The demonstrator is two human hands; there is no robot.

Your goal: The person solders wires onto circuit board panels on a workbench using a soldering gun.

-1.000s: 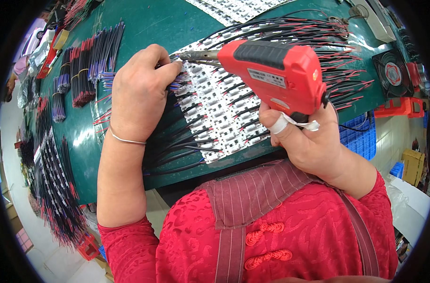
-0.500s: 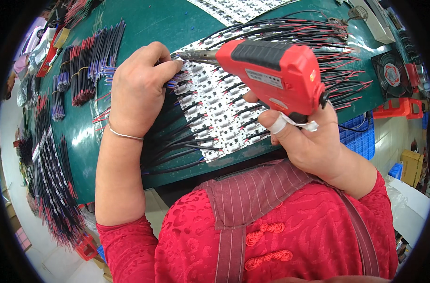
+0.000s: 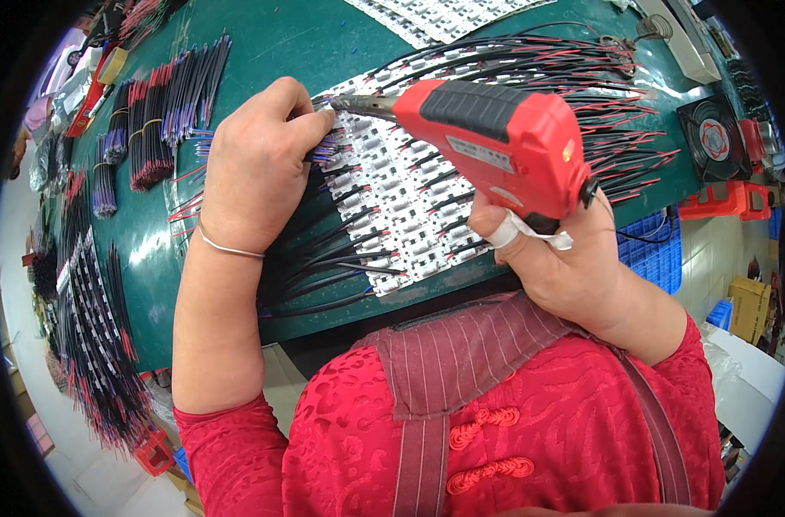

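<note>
My right hand (image 3: pixel 560 258), with white tape round the thumb, is closed on the grip of a red and black soldering gun (image 3: pixel 496 142). Its metal nozzle (image 3: pixel 362 104) points left and reaches the fingertips of my left hand (image 3: pixel 267 155). Those fingers are pinched on black wires (image 3: pixel 323 153) with blue ends, at the upper left edge of a sheet of small white circuit boards (image 3: pixel 401 198). Several boards along both sides of the sheet have black and red wires on them. The gun's tip and the wire end between my fingers are too small to make out.
Bundles of black wires (image 3: pixel 151 129) lie at the left of the green table (image 3: pixel 280 43). More white board sheets (image 3: pixel 448 17) are at the back. A fan (image 3: pixel 713 138) and a red plastic case (image 3: pixel 726 201) are at the right. A wire bunch (image 3: pixel 99 336) hangs over the left edge.
The soldering gun has tilted and shifted slightly, its nozzle tip staying by my left fingertips. My left hand has moved a touch to the right, still pinching.
</note>
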